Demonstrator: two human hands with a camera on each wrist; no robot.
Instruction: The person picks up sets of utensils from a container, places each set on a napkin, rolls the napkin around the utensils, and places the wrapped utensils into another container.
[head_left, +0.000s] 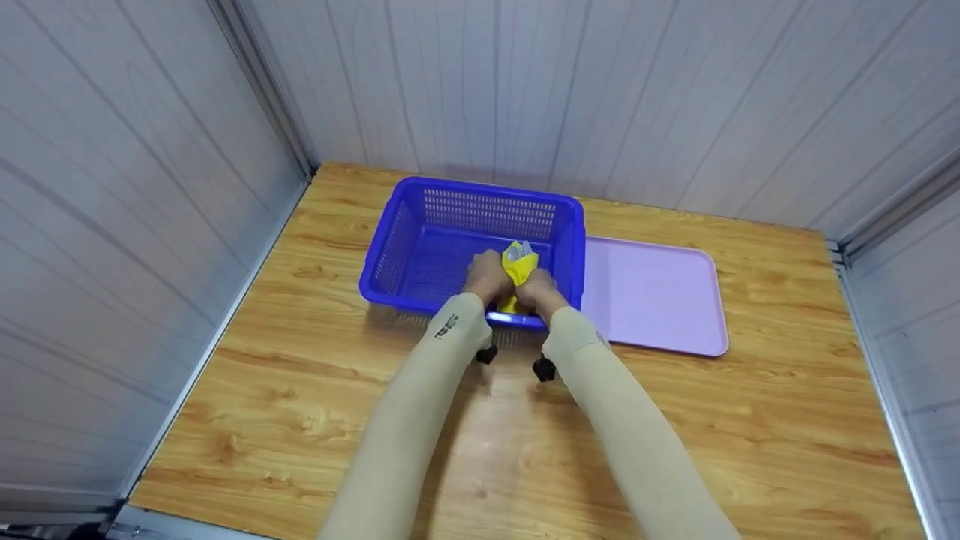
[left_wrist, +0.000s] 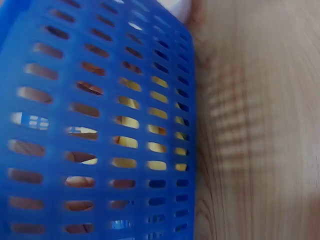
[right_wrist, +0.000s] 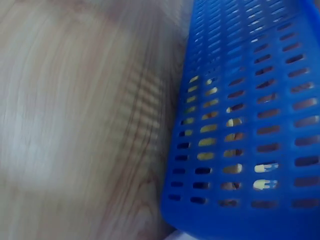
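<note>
Both hands reach over the near rim of a blue slotted plastic basket. My left hand and right hand grip the sides of a soft-looking yellow bundle, fingers curled. A clear, whitish part shows at the bundle's top; its exact kind cannot be told. Its lower part hangs inside, near the basket's front wall. In the left wrist view the basket wall hides most of the hand, and yellow patches show through the slots. Through the wall in the right wrist view, yellow and bits of fingers appear.
A pink-lilac flat tray lies right of the basket, its left edge against or under it. The wooden tabletop stretches around them. Pale panel walls close in the back and both sides.
</note>
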